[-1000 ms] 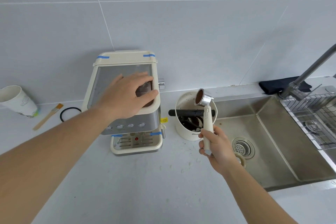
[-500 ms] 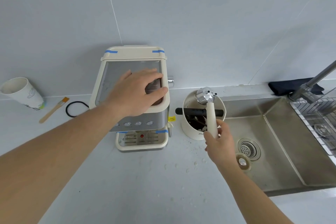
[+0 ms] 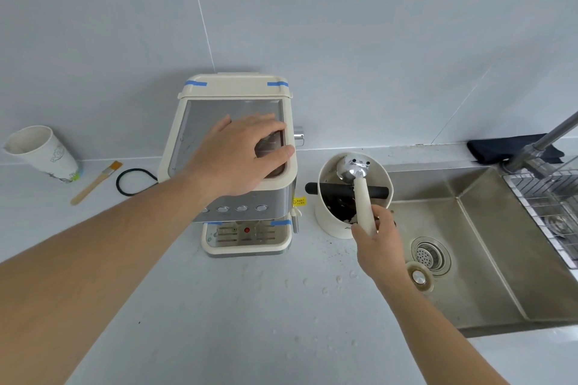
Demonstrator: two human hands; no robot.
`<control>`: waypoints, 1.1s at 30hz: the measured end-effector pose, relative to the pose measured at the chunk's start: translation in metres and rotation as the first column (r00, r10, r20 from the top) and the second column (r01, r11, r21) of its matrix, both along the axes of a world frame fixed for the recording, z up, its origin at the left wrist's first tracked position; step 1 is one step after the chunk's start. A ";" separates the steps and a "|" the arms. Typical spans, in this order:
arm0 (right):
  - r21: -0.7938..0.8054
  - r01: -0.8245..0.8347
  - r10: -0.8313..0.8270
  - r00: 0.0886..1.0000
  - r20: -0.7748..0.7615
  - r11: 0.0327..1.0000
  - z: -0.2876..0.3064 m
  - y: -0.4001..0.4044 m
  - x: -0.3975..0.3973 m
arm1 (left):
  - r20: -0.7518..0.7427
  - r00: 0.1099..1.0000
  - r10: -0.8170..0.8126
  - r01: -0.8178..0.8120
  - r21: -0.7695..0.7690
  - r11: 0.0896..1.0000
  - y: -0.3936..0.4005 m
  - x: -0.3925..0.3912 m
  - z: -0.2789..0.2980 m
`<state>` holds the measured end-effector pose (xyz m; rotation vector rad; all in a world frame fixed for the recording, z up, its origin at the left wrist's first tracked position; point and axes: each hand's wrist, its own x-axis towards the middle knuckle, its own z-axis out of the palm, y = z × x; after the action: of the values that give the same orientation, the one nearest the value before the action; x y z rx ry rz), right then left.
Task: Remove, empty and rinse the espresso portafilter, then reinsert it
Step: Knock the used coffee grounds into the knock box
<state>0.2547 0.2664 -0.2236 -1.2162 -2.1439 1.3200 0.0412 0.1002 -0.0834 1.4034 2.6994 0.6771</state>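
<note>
My right hand (image 3: 380,247) grips the cream handle of the portafilter (image 3: 359,184). Its metal head is turned face down inside the cream knock box (image 3: 328,222), just beyond the black knock bar (image 3: 331,188). Dark coffee grounds lie in the box. My left hand (image 3: 240,153) rests flat on top of the cream and steel espresso machine (image 3: 219,94), fingers spread over its right rear part. The steel sink (image 3: 488,247) is to the right of the knock box.
A tap (image 3: 544,141) and a wire rack (image 3: 553,197) stand at the sink's far right, with a dark cloth (image 3: 494,147) behind. A drain plug (image 3: 419,280) lies by the strainer (image 3: 430,255). At the left are a paper cup (image 3: 40,153), a brush (image 3: 97,181) and a black ring (image 3: 134,181). Crumbs speckle the counter.
The portafilter has turned over from basket-up to face down and dropped into the knock box. My left hand stayed on the machine.
</note>
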 end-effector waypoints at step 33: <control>0.035 -0.048 0.045 0.994 0.099 0.998 0.008 -0.011 -0.007 | 0.002 1.000 0.000 0.000 -0.001 1.000 0.001 0.001 0.001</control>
<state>0.2474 0.2555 -0.2153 -1.2475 -2.2677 1.2570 0.0421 0.1010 -0.0819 1.4015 2.6976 0.6774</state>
